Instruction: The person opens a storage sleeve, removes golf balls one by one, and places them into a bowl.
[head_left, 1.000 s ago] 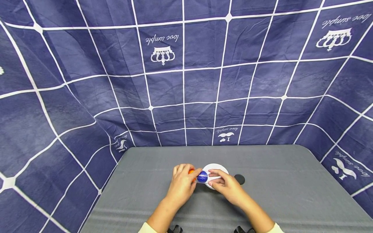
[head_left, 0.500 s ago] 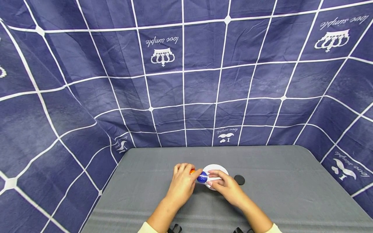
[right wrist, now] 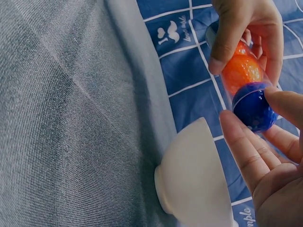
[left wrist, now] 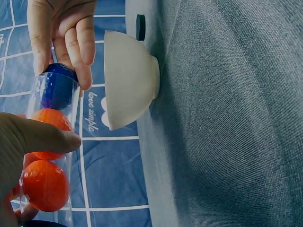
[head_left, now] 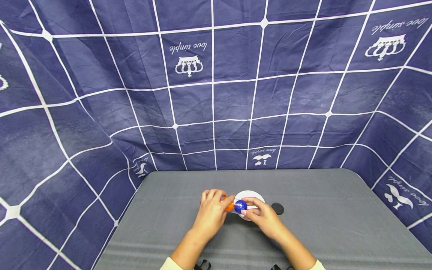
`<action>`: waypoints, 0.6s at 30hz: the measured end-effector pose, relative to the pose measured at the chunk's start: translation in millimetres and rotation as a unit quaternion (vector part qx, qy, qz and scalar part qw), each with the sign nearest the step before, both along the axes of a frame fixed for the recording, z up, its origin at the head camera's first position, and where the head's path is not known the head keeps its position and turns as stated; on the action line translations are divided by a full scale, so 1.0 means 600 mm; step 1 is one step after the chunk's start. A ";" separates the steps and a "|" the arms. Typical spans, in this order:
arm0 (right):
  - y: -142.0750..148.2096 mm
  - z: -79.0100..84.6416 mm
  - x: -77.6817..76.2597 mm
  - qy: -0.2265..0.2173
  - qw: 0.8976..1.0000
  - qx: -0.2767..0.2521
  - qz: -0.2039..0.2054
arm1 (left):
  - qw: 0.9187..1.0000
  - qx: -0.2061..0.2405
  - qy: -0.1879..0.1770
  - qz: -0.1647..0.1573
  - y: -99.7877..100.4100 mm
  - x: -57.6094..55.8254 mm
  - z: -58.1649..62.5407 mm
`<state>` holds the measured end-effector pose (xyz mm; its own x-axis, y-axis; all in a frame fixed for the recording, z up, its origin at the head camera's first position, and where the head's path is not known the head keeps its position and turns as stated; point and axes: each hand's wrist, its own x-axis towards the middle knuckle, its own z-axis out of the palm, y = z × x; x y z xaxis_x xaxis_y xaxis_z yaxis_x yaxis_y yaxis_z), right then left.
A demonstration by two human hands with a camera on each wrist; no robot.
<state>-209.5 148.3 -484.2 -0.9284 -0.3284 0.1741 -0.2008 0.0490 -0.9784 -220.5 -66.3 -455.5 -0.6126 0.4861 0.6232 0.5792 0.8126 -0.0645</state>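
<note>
My left hand [head_left: 210, 212] grips a clear tube [left wrist: 75, 94], its thumb lying across the side. Inside sit orange balls [left wrist: 46, 185], with a dark end at the bottom of the tube. A shiny blue ball [head_left: 240, 206] pokes partly out of the tube's mouth, which points right. My right hand [head_left: 264, 217] pinches this blue ball between thumb and fingers, seen close up in the right wrist view. The tube is held above the table, over the left side of a white bowl [left wrist: 130, 78]. My left fingers hide part of the tube in the head view.
A flat black disc [head_left: 277, 208] lies on the table just right of the bowl. Grey cloth covers the table [head_left: 168, 210]. Blue checked fabric [head_left: 233, 97] hangs behind it and at both sides.
The blue ball has slid right, toward and into my right fingers, at the tube's mouth. More orange shows behind it. Both hands stay nearly in place.
</note>
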 end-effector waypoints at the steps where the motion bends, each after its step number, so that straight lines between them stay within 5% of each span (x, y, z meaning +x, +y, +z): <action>1: 0.000 0.000 0.000 0.001 1.000 0.000 0.000 | 1.000 -0.001 -0.001 0.001 0.000 0.000 0.000; 18: 0.006 0.005 0.004 0.017 1.000 0.017 -0.011 | 0.999 0.019 -0.028 0.001 0.000 0.004 -0.011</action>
